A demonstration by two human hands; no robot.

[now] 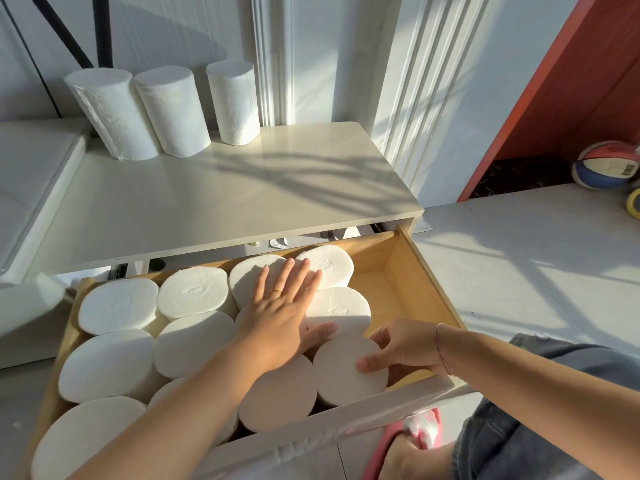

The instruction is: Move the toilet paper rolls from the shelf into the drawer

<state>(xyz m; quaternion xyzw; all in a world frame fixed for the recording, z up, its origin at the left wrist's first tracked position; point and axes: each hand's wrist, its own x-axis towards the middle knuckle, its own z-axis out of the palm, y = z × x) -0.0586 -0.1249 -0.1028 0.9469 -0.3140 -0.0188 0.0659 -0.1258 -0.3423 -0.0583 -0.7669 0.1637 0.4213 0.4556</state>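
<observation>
Pretty far along here, I'd say. The pulled-out wooden drawer with pale yellow walls is packed with white toilet paper rolls standing on end, filling it from the left side most of the way across; only a bare strip along the right wall is free. Three tall white wrapped rolls are on the cream shelf top, lined up at the back by the wall, so those are what's left to move.

The left hand lies flat with fingers spread, palm pressing on the tops of the rolls in the middle, gripping nothing. The right hand has its fingers curled around the edge of the front-right roll, seemingly nudging it into place. There looks to be room for the remaining three, just tight.
</observation>
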